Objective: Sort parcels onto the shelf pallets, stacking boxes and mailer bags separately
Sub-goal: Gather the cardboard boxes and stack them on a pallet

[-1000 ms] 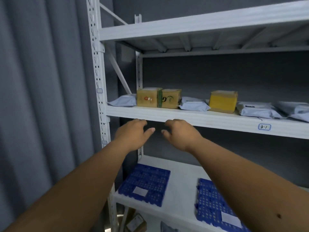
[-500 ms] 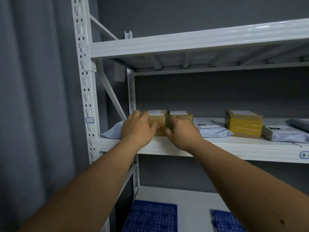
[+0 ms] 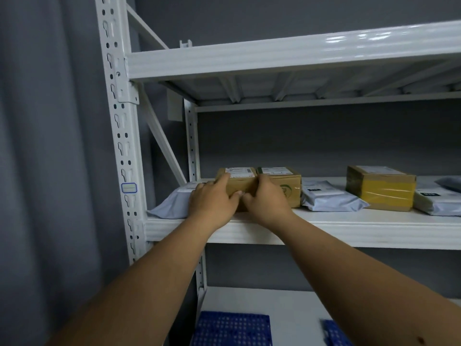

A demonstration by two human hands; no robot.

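A small brown cardboard box (image 3: 240, 184) with a white label stands on the middle shelf (image 3: 349, 228). My left hand (image 3: 212, 203) grips its left side and my right hand (image 3: 267, 202) grips its right side. A second brown box (image 3: 287, 186) touches it on the right. A grey mailer bag (image 3: 172, 207) lies to the left, partly behind my left hand. Further right lie another mailer bag (image 3: 329, 197), a yellow-taped box (image 3: 381, 187) and a third mailer bag (image 3: 439, 202).
Two blue plastic pallets (image 3: 232, 329) (image 3: 335, 333) lie on the lower shelf. A white upright post (image 3: 119, 126) with slots stands at the left, a grey curtain (image 3: 45, 146) beyond it. The upper shelf beam (image 3: 287, 54) runs overhead.
Both hands rose from below the shelf edge to the small brown box and closed on its two sides. The view tilted upward, so the pallets dropped to the bottom.
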